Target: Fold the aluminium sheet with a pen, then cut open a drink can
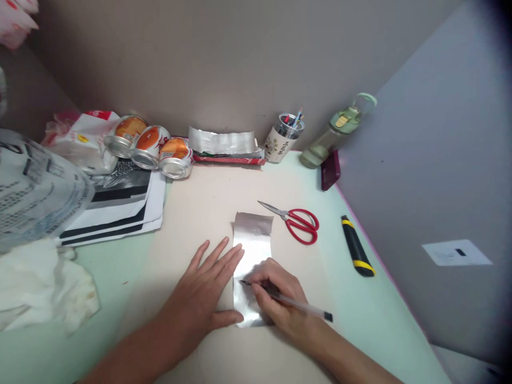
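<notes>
A silvery metal sheet [253, 245] lies lengthwise on the pale paper covering the table, its far end slightly curled. My left hand [204, 285] is spread flat, with fingertips and thumb on the sheet's left edge. Pinched in my right hand [284, 298] is a clear pen [306, 306] with a black end; its tip touches the sheet near the left side. Beyond my right hand, red-handled scissors [298, 221] lie with their blades pointing to the upper left.
A black and yellow cutter [357, 248] lies at the right. Along the back stand cans [176, 157], metal strips [224, 143], a pen cup [280, 141] and a green bottle [330, 136]. Printed papers [120, 205], a plastic bag [36, 186] and white tissue [48, 285] are at the left.
</notes>
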`<action>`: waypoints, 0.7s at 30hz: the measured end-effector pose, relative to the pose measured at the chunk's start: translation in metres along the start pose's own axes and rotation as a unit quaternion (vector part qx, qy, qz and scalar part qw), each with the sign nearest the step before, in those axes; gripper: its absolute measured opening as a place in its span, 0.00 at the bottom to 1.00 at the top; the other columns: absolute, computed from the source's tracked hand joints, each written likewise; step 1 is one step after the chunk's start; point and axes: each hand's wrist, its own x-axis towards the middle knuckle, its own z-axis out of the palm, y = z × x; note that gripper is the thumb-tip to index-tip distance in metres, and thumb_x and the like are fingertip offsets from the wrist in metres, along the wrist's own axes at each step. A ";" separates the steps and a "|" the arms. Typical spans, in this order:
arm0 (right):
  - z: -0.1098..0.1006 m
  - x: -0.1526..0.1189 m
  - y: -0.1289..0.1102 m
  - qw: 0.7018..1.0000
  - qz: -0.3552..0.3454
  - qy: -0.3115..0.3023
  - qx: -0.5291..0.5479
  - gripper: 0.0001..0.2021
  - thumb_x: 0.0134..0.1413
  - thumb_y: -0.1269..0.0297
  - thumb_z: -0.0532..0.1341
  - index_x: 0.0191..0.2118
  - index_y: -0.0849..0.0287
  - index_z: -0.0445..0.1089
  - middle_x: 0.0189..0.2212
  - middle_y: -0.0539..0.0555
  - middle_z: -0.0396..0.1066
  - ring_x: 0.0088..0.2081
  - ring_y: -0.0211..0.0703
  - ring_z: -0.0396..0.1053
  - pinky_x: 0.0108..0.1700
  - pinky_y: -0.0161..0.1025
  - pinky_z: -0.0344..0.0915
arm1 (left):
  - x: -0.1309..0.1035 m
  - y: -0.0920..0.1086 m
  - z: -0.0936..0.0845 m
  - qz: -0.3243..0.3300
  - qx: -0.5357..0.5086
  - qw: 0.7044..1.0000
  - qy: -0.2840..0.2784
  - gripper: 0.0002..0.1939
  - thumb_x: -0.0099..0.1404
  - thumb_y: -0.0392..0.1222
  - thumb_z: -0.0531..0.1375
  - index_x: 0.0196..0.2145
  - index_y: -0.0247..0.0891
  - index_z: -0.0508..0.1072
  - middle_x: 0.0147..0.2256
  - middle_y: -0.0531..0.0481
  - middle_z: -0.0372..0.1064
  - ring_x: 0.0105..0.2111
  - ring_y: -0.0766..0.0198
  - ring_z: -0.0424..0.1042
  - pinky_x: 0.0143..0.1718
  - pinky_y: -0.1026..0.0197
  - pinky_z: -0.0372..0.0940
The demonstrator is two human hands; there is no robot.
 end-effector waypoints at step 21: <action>0.004 0.001 0.010 0.999 -0.021 -0.023 -0.003 0.05 0.64 0.70 0.57 0.36 0.56 0.69 0.31 0.53 0.68 0.33 0.43 0.63 0.36 0.40 0.61 | 0.001 -0.001 0.003 0.003 0.002 1.000 0.009 0.52 0.58 0.53 0.67 0.69 0.38 0.42 0.67 0.44 0.56 0.70 0.52 0.45 0.67 0.50 0.25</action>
